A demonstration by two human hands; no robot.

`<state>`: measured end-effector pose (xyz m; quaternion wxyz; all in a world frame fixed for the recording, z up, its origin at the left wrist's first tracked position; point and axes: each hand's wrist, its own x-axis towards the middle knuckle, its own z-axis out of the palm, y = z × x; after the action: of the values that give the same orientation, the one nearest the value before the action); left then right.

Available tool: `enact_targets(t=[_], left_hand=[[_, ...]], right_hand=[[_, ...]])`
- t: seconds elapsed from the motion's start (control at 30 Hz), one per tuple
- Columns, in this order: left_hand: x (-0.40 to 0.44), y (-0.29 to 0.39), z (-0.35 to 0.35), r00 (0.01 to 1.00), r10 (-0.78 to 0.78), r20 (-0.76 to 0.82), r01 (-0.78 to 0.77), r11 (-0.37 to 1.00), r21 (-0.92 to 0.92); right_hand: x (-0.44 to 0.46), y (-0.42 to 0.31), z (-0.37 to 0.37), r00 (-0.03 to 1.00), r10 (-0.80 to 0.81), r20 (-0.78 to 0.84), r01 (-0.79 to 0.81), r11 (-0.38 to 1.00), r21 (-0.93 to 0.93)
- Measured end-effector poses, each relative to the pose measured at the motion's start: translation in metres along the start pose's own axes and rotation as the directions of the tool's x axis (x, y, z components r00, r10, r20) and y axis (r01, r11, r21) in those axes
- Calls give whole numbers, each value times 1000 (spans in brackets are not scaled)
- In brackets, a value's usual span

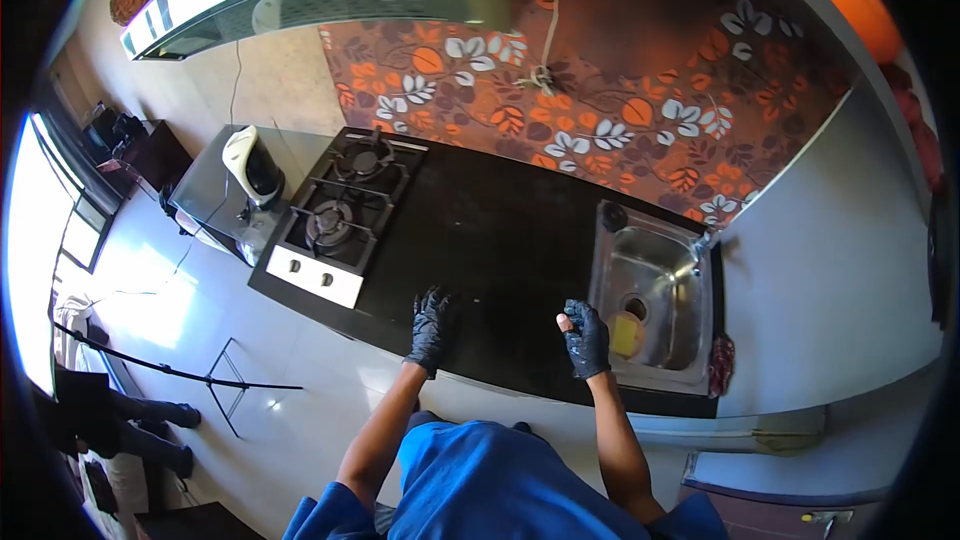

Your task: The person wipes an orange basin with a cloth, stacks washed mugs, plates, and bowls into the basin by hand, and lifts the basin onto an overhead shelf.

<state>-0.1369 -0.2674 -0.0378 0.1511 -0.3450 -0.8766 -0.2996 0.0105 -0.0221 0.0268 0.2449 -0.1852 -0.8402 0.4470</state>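
My left hand (430, 328), in a black glove, is over the front of the black countertop (470, 240), its fingers stretched forward. Nothing shows in it. Beside the sink's left rim is my right hand (587, 340), also black-gloved, with a bare thumb tip sticking out. Its fingers are loosely bent, the thumb stands a little apart, and no held thing is visible. To its right, the steel sink (655, 265) holds a yellow sponge (626, 334) in a round dish, near the drain (634, 307).
A two-burner gas stove (345, 200) is set into the counter at left. Past it, a black-and-white appliance (252, 168) stands on a side surface. A dark red cloth (721, 366) hangs by the sink's right edge. A black tripod stand (225, 380) and another person's legs (150, 425) are at lower left.
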Motion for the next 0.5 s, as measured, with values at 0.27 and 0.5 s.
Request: enact_targets(t=[0.27,0.5], left_hand=[[-35,-129,-59,998,-36,44,35,999,25],[-30,-196,-113,964,-233,124,245,965,-90]], right_hand=[[-11,-91,157,992,104,71,-107,993,40],[2,-112,248,960,205,191,-259,907,331]])
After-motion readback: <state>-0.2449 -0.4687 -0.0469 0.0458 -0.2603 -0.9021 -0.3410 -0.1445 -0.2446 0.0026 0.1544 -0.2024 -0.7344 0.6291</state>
